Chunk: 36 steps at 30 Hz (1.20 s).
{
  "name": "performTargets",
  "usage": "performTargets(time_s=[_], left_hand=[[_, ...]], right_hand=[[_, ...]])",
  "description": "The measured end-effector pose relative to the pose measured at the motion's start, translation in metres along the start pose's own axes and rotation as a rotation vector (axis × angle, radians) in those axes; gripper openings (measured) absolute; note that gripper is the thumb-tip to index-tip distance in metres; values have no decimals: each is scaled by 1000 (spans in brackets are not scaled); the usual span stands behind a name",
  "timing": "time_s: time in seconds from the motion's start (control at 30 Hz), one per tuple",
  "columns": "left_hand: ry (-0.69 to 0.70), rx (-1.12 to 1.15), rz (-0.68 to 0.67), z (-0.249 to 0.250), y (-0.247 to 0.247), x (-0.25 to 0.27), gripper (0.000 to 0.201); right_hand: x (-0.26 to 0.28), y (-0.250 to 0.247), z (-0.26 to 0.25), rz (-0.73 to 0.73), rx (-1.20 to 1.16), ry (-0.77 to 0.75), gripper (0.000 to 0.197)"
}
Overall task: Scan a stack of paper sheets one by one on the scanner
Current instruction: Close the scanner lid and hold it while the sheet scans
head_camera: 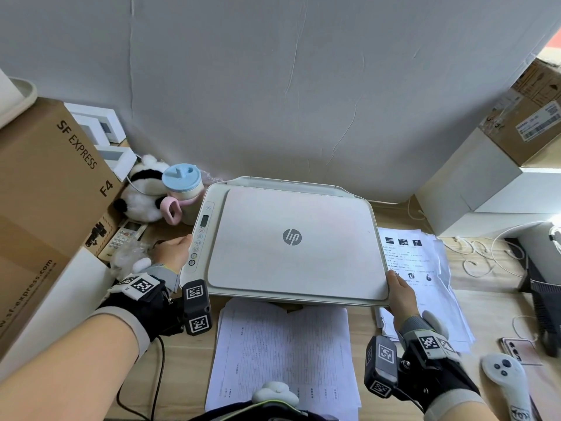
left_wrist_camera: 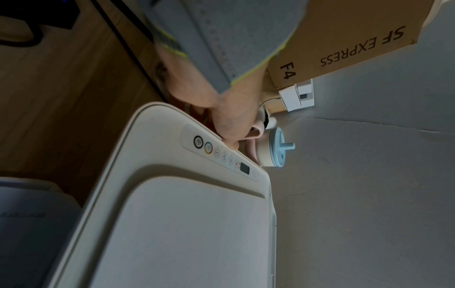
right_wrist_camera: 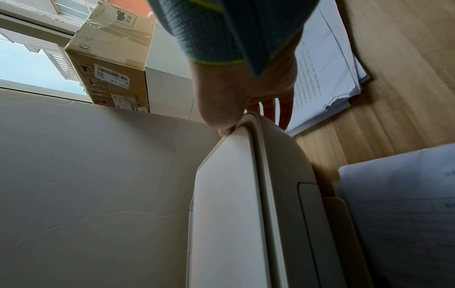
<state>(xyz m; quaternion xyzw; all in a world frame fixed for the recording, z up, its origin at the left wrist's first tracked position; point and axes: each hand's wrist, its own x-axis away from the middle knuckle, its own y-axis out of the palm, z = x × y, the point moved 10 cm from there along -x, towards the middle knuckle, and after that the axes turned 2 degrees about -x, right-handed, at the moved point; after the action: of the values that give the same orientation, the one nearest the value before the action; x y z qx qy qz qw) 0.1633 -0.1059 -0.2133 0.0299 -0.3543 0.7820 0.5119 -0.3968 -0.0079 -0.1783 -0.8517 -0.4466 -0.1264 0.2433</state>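
Note:
A white HP scanner (head_camera: 294, 238) sits on the wooden desk with its lid down. My left hand (head_camera: 174, 250) grips its left side beside the control panel (left_wrist_camera: 221, 155); the thumb lies on the top edge and the fingers curl under. My right hand (head_camera: 400, 291) grips the front right corner, thumb on the lid's corner (right_wrist_camera: 229, 134) and fingers down the side. A stack of printed sheets (head_camera: 425, 259) lies to the right of the scanner. More sheets (head_camera: 285, 350) lie in front of it, partly under its front edge.
A large SF Express box (head_camera: 45, 192), a panda plush (head_camera: 142, 196), a blue-lidded cup (head_camera: 182, 183) and a remote (head_camera: 127, 235) crowd the left. White boxes (head_camera: 473, 183), cables (head_camera: 476, 253), a phone (head_camera: 519, 349) and a white controller (head_camera: 504, 378) are at the right. The wall stands close behind.

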Motion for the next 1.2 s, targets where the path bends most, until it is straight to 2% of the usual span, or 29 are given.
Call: performTargets(time_s=[0.2,0.53,0.77,1.2], left_hand=[[2,40,-1,-1,0,-3,36],[9,17,27,6,0,7,37],[8,35,5,2,0,3,37],[-3,50,-9,5,-2,9,37]], right_hand=[[-1,2,0,0,-6,-12,22],[0,2,-2,-1,-4,-23,21],[1,2,-1,7,12,-28,37],[2,3,-2,2,24,-37,36]])
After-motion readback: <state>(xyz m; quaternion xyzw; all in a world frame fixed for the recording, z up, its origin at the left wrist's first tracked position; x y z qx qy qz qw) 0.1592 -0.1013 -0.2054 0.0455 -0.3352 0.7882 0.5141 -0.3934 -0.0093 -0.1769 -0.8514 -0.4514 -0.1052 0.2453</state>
